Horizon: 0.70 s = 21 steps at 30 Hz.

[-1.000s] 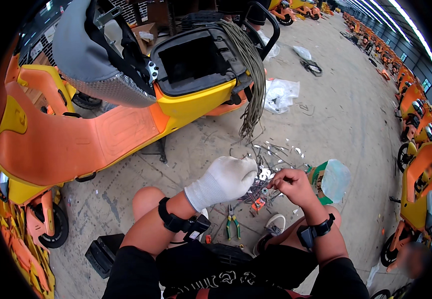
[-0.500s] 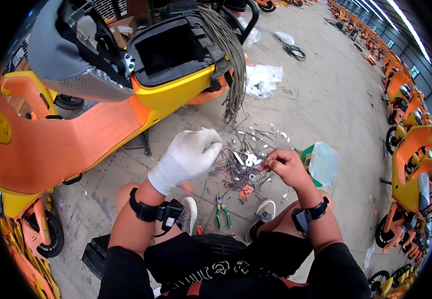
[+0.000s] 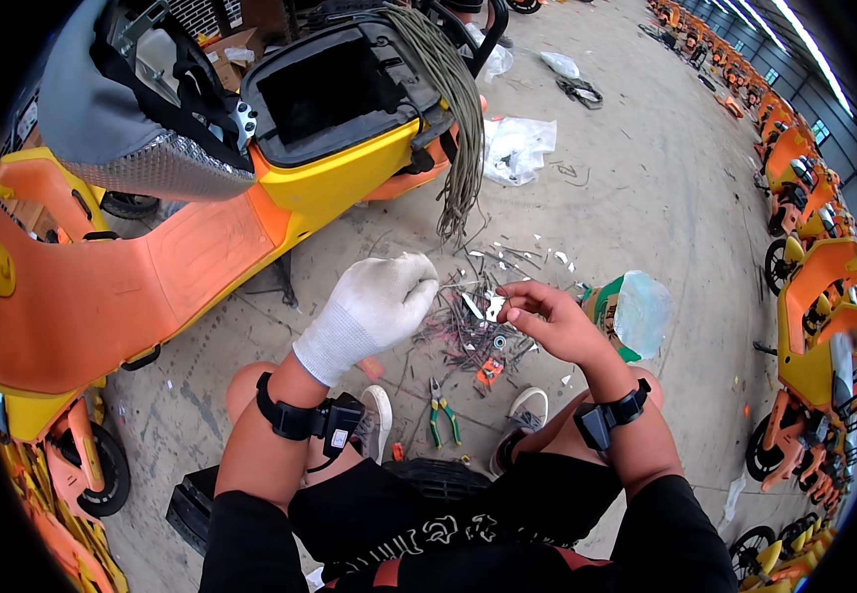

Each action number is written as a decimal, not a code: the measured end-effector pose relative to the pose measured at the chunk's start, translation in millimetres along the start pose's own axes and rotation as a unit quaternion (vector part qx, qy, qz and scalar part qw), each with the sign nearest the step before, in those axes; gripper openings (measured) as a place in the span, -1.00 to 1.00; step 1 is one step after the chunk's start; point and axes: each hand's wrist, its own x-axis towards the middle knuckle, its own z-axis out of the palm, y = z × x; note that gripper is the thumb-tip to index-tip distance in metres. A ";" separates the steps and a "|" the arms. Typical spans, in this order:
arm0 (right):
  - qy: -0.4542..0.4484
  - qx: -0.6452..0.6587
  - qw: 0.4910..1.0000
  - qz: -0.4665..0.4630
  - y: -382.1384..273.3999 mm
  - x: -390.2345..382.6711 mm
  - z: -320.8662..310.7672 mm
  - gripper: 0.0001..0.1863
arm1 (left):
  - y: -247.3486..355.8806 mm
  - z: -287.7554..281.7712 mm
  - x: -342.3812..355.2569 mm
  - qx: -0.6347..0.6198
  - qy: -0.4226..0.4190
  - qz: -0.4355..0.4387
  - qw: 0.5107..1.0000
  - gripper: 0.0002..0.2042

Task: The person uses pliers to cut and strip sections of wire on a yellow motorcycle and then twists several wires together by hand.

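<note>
My left hand point(image 3: 374, 301), in a white knitted glove, is closed with thumb against curled fingers. Whatever it pinches is hidden or too thin to make out. To its right, my bare right hand point(image 3: 552, 318) has bent fingers, with thumb and fingertips slightly apart; I see nothing held in it. Below and between both hands lies a pile of dark thin strips and scraps point(image 3: 463, 331) on the floor, with white bits point(image 3: 494, 304) and a small ring point(image 3: 498, 342) among them. Pliers with green and yellow handles point(image 3: 440, 410) lie nearer to me, between my shoes.
An orange and yellow scooter point(image 3: 206, 237) stands at the left, its storage box point(image 3: 334, 94) open and a bundle of grey cords point(image 3: 463, 128) draped over it. A green bag with clear plastic point(image 3: 641, 316) sits at the right. Rows of scooters point(image 3: 814, 306) line the far right.
My right hand has moved left toward the gloved hand, and its fingers have loosened from a pinch. The left hand stays nearly still. The view has shifted slightly.
</note>
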 end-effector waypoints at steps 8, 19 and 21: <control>-0.011 -0.057 0.998 -0.008 -2.4 0.9 6.8 -0.75 | 5.4 6.5 -2.3 0.004 -0.045 -0.006 0.999 -0.81; -0.003 -0.040 0.999 -0.007 -0.8 -0.6 16.0 -0.91 | 8.0 10.4 -4.1 0.056 0.005 0.020 0.998 -0.86; -0.001 -0.039 0.999 0.001 -1.1 -2.3 15.7 -0.90 | 6.3 11.2 -2.0 0.079 0.018 0.035 0.996 -0.87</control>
